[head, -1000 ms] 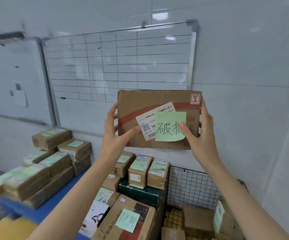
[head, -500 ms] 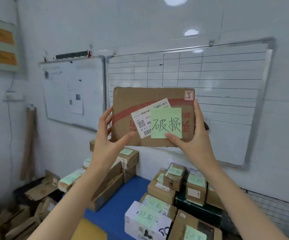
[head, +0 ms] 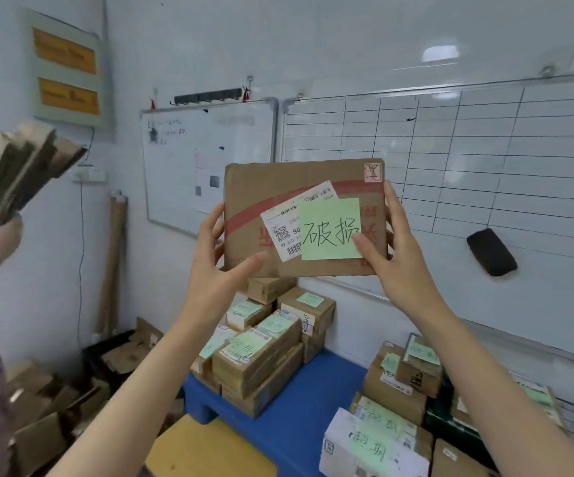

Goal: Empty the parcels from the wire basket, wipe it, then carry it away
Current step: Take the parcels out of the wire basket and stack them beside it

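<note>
Up high, left hand (head: 216, 270) and right hand (head: 399, 259) are gripping the flat brown cardboard parcel (head: 278, 187); probably best going down flat onto the bare middle of the blue plastic pallet (head: 299, 407).

Bare blue platform (head: 299, 407) between parcel stacks (head: 261, 356); bystander's cardboard bundle (head: 13, 173) at left.

Both arms are bare and reach up from the bottom of the view. The left arm (head: 141, 390) comes from the low left and the right arm (head: 485, 373) from the low right. The hands are held high, out in front. The left hand (head: 215, 270) holds the left side of a box (head: 278, 187), thumb on the front and fingers round the edge. The right hand (head: 402, 259) holds the right side, thumb on the front, fingers up along the edge.
</note>
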The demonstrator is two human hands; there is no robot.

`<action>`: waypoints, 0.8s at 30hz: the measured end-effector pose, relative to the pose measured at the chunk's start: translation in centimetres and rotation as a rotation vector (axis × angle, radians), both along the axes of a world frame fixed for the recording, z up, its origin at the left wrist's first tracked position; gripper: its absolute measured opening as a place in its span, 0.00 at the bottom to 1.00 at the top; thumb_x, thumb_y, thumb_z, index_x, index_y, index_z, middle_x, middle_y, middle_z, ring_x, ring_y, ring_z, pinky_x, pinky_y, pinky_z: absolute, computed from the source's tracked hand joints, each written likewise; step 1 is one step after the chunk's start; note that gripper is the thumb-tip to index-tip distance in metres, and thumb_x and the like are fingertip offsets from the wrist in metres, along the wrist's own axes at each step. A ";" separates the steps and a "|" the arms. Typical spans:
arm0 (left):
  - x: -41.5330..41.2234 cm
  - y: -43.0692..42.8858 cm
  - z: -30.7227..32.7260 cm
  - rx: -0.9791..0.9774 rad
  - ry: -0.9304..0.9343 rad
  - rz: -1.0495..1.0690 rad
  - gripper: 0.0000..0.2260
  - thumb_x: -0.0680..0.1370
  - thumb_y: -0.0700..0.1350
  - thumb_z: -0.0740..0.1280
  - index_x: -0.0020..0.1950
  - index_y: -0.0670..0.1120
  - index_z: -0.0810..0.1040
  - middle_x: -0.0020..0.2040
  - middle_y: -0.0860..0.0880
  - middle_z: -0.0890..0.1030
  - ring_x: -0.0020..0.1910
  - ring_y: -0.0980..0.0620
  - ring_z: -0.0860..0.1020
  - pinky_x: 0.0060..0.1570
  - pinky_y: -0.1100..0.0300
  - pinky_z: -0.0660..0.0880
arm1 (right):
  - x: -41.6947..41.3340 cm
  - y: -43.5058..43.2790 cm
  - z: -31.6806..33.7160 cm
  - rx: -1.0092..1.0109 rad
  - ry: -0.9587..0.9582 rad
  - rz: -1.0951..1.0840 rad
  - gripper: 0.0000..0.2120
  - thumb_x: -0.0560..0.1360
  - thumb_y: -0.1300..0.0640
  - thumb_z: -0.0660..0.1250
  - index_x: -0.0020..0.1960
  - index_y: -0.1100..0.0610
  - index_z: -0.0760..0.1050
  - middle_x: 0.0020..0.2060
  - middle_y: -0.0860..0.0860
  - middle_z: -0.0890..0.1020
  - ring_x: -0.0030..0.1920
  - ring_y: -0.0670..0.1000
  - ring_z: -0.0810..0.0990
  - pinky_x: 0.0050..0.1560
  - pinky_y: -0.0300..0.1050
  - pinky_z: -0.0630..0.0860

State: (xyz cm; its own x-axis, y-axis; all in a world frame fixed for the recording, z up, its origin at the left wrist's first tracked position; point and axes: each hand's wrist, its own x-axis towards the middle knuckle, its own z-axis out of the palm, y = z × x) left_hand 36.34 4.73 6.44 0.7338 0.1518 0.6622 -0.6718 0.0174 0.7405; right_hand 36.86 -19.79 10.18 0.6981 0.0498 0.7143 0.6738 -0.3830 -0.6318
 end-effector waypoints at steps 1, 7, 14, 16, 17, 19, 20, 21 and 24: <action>0.6 0.2 -0.2 -0.002 0.000 0.001 0.36 0.73 0.39 0.74 0.75 0.60 0.62 0.67 0.56 0.74 0.60 0.59 0.77 0.47 0.69 0.77 | 0.7 0.4 0.0 0.004 -0.004 0.000 0.36 0.80 0.52 0.65 0.79 0.36 0.47 0.69 0.31 0.69 0.65 0.33 0.71 0.63 0.36 0.74; 6.5 0.6 -1.0 -0.017 0.019 0.014 0.36 0.72 0.38 0.75 0.74 0.57 0.61 0.67 0.55 0.74 0.59 0.62 0.78 0.47 0.69 0.77 | 6.7 1.2 -1.1 0.063 -0.012 -0.017 0.32 0.79 0.51 0.66 0.77 0.40 0.52 0.71 0.40 0.70 0.70 0.44 0.71 0.67 0.51 0.74; 16.6 -0.3 -1.4 0.052 0.051 0.014 0.36 0.72 0.40 0.76 0.73 0.57 0.61 0.69 0.56 0.72 0.65 0.57 0.73 0.57 0.60 0.78 | 15.5 -0.4 -1.8 0.068 0.070 -0.007 0.30 0.79 0.54 0.67 0.75 0.41 0.55 0.70 0.39 0.70 0.67 0.39 0.72 0.59 0.35 0.76; 19.1 -0.6 -1.6 0.068 0.059 0.026 0.34 0.73 0.38 0.74 0.73 0.58 0.63 0.68 0.57 0.72 0.63 0.58 0.74 0.52 0.64 0.79 | 17.7 -1.1 -2.1 0.081 0.118 -0.004 0.32 0.79 0.54 0.67 0.76 0.40 0.54 0.69 0.40 0.70 0.63 0.31 0.72 0.56 0.29 0.75; 20.2 -0.8 -1.7 0.076 0.066 0.031 0.34 0.73 0.38 0.74 0.73 0.58 0.63 0.67 0.58 0.72 0.62 0.59 0.74 0.49 0.68 0.78 | 18.7 -1.4 -2.4 0.076 0.132 -0.011 0.33 0.79 0.53 0.67 0.76 0.39 0.53 0.69 0.40 0.70 0.61 0.29 0.72 0.56 0.28 0.74; 22.3 -1.1 -2.4 0.088 0.100 0.026 0.33 0.74 0.38 0.73 0.73 0.58 0.63 0.63 0.59 0.73 0.58 0.62 0.74 0.43 0.73 0.75 | 20.4 -1.8 -3.2 0.068 0.173 -0.023 0.33 0.79 0.52 0.67 0.76 0.37 0.53 0.69 0.40 0.71 0.63 0.29 0.71 0.56 0.27 0.72; 23.3 -1.1 -2.9 0.097 0.126 0.015 0.32 0.74 0.38 0.73 0.73 0.58 0.63 0.62 0.60 0.73 0.57 0.63 0.74 0.41 0.75 0.74 | 21.2 -2.0 -3.7 0.072 0.199 -0.030 0.33 0.79 0.51 0.67 0.75 0.36 0.53 0.69 0.41 0.71 0.66 0.33 0.70 0.58 0.29 0.71; 24.2 -1.1 -3.4 0.112 0.150 0.005 0.32 0.75 0.39 0.72 0.73 0.58 0.64 0.61 0.60 0.73 0.57 0.62 0.74 0.40 0.75 0.74 | 21.9 -2.1 -4.4 0.077 0.225 -0.042 0.32 0.79 0.51 0.67 0.75 0.35 0.53 0.70 0.42 0.71 0.68 0.38 0.71 0.59 0.31 0.71; 27.1 -0.6 -4.7 0.187 0.206 -0.011 0.30 0.76 0.40 0.72 0.73 0.58 0.64 0.63 0.56 0.74 0.60 0.56 0.74 0.40 0.74 0.75 | 23.7 -2.4 -6.2 0.077 0.289 -0.085 0.31 0.79 0.50 0.66 0.74 0.34 0.53 0.68 0.45 0.72 0.63 0.40 0.74 0.57 0.34 0.74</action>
